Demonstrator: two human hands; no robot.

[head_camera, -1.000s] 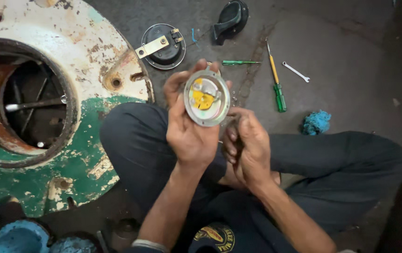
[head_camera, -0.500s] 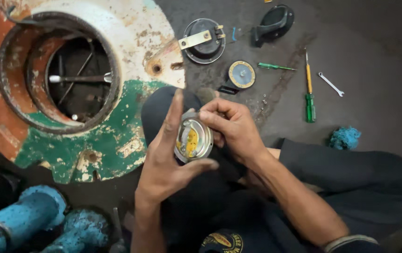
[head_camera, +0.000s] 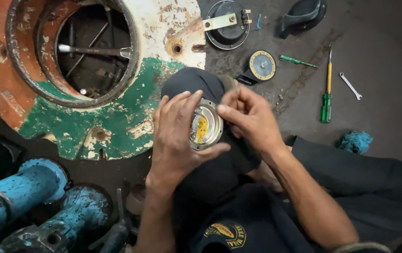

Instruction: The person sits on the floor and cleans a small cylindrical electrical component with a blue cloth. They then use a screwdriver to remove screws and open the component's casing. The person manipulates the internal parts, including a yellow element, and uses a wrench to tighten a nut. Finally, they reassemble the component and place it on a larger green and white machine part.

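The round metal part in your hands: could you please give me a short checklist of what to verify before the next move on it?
1. Left hand cups the round metal part firmly: ok.
2. Right hand fingers touch its rim: ok.
3. Part rests over the knee, off the floor: ok.
4. Screwdriver with the yellow and green handle lies apart on the floor, within sight: ok.
5. Small wrench lies beside it: ok.
6. Any tool or screw under the right fingers: cannot tell.

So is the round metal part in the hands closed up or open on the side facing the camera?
Open: the round metal part shows its yellow insides within the rim, cupped by the left hand while the right hand touches its edge.
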